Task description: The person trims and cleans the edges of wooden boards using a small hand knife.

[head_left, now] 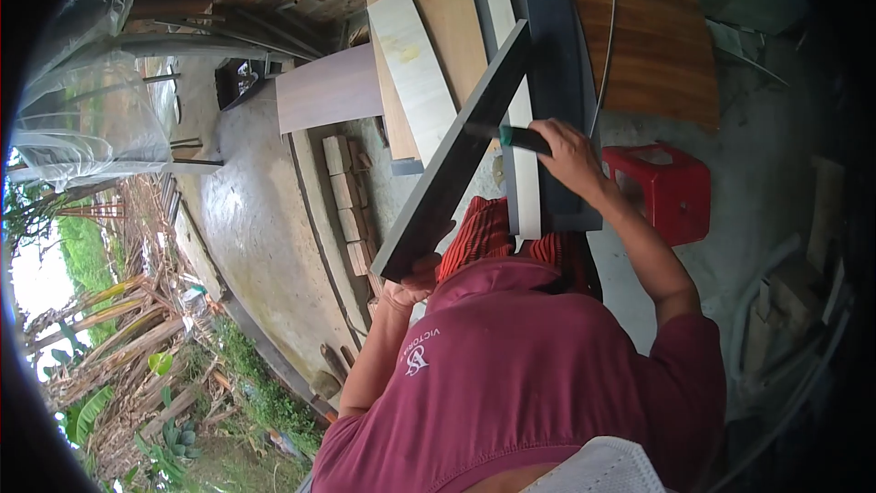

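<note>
The step in hand is judged to be surface work on the dark-faced board (464, 160): the right hand (568, 155) applies a black-handled tool (527, 140) to it while the left hand (413, 289) steadies the near end. The working end of the tool, just left of the right fingers, is blurred and may be either bristles or a blade. The next move calls for a firm left-hand hold, with the tool guided along the face at an even pressure. Right-hand pose: arm extended forward, elbow bent outward, wrist turned inward, fingers curled together and pinching the handle, with the green collar (505, 135) projecting beyond the fingertips. Left-hand pose: forearm reaching forward, palm beneath the near end of the board, fingers bent around it; their spread cannot be told, as shadow and the board hide part of them. The board slopes away from the left fingers, its far end lying ahead and to the left of the right fingers, its pale edge facing left. Below the right fingers runs a pale strip (526, 194), beside a dark panel (558, 46) that extends ahead of them. A red plastic stool (686, 196) stands to the right of the right fingers; a wood-grain panel (652, 36) lies ahead and to their right.
</note>
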`<state>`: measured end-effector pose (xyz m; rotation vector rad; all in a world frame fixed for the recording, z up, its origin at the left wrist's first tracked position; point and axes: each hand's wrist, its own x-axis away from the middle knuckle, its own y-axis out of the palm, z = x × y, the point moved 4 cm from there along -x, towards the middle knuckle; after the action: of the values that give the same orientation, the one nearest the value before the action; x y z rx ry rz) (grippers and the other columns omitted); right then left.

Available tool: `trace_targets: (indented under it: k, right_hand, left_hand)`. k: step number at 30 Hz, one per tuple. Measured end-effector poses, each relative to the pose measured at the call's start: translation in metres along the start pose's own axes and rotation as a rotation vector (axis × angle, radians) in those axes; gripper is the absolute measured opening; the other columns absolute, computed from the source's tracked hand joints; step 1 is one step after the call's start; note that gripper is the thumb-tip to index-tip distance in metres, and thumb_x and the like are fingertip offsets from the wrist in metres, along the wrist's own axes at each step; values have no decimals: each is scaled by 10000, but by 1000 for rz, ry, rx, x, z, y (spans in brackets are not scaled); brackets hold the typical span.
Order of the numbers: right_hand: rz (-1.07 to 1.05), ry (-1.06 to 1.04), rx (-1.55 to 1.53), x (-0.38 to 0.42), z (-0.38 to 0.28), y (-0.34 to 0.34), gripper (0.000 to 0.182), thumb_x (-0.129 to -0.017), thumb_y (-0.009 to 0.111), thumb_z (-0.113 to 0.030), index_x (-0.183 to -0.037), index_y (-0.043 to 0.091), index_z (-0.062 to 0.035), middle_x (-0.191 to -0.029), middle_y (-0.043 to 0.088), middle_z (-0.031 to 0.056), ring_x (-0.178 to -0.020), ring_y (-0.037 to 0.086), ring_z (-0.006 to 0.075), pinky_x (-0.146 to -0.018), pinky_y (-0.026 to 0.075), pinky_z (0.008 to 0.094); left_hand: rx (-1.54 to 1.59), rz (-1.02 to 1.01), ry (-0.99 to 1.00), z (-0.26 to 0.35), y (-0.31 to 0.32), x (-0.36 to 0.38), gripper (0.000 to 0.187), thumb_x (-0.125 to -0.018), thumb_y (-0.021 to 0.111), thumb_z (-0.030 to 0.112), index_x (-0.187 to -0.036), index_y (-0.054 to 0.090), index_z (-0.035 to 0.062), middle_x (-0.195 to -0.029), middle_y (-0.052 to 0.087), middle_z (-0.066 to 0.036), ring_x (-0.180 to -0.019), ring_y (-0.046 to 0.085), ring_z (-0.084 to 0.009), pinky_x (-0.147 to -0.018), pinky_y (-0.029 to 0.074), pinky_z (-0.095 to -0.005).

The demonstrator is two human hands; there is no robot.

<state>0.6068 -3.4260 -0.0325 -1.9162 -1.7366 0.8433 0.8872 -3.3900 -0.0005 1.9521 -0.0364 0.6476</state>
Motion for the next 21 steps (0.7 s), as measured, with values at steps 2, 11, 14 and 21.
trace_targets:
  k: [2, 11, 14, 21]
  right_hand:
    - [15, -69, 21, 4, -19, 6, 398, -615, 650, -2, -970, 487, -70, -876, 536, 98, -847, 546, 298, -742, 445, 371]
    - [54, 55, 204, -34, 70, 13, 351, -665, 633, -17, -972, 467, -59, -880, 539, 132, -848, 540, 324, -714, 444, 399]
    - [110, 288, 322, -48, 128, 8, 281, -735, 602, -96, -978, 464, -62, -884, 552, 155, -830, 541, 354, -668, 448, 425]
    - [240, 829, -743, 1, 148, 10, 271, -833, 539, -308, -981, 489, -87, -856, 587, 58, -759, 574, 143, -601, 463, 273]
  left_hand:
    - [-12, -2, 9, 0, -2, 1, 515, -874, 463, 248, -1310, 248, 79, -605, 443, -43, -401, 453, -97, -312, 357, -187]
    - [-47, 16, 16, -3, -7, 7, 552, -874, 458, 237, -1329, 190, 78, -592, 412, -32, -398, 441, -91, -307, 342, -181]
    - [-66, 21, 16, -3, -8, 7, 565, -874, 456, 233, -1336, 170, 77, -588, 402, -28, -397, 437, -89, -305, 337, -179]
    - [-479, 364, 95, 3, 11, 8, 479, -882, 457, 247, -1282, 306, 31, -787, 543, -67, -612, 546, -107, -500, 459, -208]
